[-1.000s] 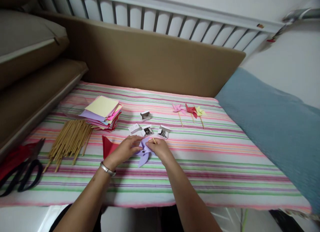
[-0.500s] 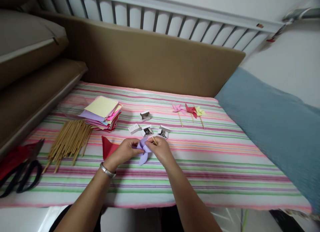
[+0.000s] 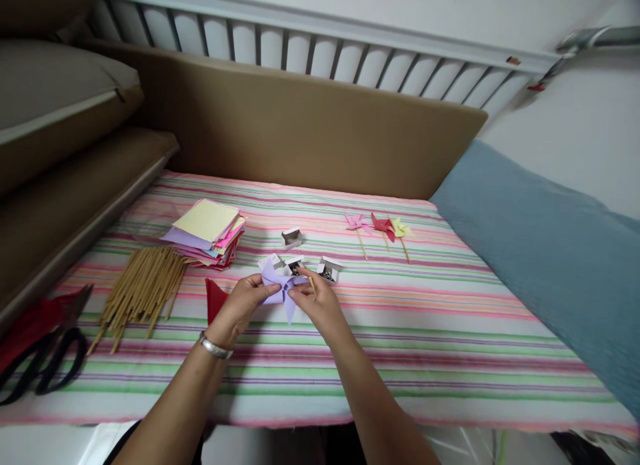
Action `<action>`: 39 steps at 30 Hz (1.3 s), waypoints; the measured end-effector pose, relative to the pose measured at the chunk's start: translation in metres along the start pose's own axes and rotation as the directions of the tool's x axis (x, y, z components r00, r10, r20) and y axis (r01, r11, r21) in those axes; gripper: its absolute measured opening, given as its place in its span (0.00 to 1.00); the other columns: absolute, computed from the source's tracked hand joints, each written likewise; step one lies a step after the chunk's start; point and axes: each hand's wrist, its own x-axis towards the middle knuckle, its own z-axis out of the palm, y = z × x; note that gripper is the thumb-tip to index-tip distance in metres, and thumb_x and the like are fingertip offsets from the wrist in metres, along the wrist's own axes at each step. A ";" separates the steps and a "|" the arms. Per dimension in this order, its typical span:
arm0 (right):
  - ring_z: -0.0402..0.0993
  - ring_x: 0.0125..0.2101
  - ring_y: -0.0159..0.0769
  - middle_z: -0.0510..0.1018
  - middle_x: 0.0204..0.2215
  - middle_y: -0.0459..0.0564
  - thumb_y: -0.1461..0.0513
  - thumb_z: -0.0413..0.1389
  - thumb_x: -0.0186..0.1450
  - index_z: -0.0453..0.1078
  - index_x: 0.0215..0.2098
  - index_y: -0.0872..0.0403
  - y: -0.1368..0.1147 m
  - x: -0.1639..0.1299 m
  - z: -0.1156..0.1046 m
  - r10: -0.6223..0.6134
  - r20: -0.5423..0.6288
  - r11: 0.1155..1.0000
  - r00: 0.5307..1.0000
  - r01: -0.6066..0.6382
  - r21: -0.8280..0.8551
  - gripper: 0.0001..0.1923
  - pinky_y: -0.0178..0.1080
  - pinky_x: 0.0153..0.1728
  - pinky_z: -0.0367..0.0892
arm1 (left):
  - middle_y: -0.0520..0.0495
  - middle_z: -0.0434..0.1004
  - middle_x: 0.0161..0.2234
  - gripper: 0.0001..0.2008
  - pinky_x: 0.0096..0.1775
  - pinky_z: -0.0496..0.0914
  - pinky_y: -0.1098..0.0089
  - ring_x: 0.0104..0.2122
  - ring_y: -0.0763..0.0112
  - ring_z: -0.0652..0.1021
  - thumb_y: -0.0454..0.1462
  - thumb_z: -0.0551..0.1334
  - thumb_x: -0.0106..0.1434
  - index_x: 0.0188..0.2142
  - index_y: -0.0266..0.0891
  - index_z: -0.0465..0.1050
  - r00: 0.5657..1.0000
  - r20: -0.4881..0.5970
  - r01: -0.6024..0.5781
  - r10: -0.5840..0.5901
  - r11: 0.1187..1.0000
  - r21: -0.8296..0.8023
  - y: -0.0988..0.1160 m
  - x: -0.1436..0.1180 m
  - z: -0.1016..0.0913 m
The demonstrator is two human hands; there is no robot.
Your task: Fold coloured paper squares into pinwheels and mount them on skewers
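A: Purple pinwheel [image 3: 286, 287], one: location?
B: Over striped cloth [image 3: 425, 361], near white boxes [image 3: 295, 243]; left hand [image 3: 245, 301] pinching one side, right hand [image 3: 320, 305] the other, plus stick [image 3: 313, 289].
A: Change?
B: Blades just turned; centre seemingly in easy reach.

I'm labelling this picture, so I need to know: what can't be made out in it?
All in the head view:
Stick: its lower part is hidden by the right hand.
Red piece: partly hidden by the left hand.
White piece: partly covered by the purple pinwheel.
Metal bits: too small to identify.
Scissors: one handle cut off by the left edge.
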 end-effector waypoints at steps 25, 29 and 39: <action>0.70 0.28 0.33 0.75 0.30 0.48 0.54 0.53 0.60 0.69 0.46 0.52 -0.007 -0.004 -0.010 -0.078 -0.181 0.986 0.980 0.102 0.128 0.18 0.36 0.32 0.67 | 0.48 0.81 0.27 0.11 0.37 0.68 0.71 0.28 0.71 0.77 0.37 0.72 0.44 0.28 0.35 0.79 0.996 0.075 0.063 -0.056 0.994 -0.086 -0.001 -0.002 0.005; 0.71 0.29 0.35 0.77 0.29 0.49 0.55 0.56 0.58 0.74 0.35 0.53 -0.001 -0.002 -0.012 -0.048 -0.165 0.982 0.985 0.077 0.174 0.12 0.36 0.30 0.67 | 0.48 0.80 0.25 0.10 0.34 0.68 0.72 0.25 0.73 0.76 0.37 0.72 0.44 0.26 0.34 0.78 0.997 0.055 0.068 -0.063 0.992 -0.104 0.001 -0.001 0.004; 0.72 0.29 0.34 0.77 0.27 0.48 0.59 0.58 0.55 0.74 0.29 0.54 -0.003 -0.002 -0.007 -0.086 -0.103 0.982 0.991 0.102 0.161 0.07 0.36 0.31 0.67 | 0.48 0.80 0.25 0.12 0.33 0.67 0.73 0.26 0.72 0.75 0.37 0.73 0.42 0.27 0.35 0.78 0.994 0.096 0.066 -0.059 0.996 -0.067 -0.001 -0.001 0.003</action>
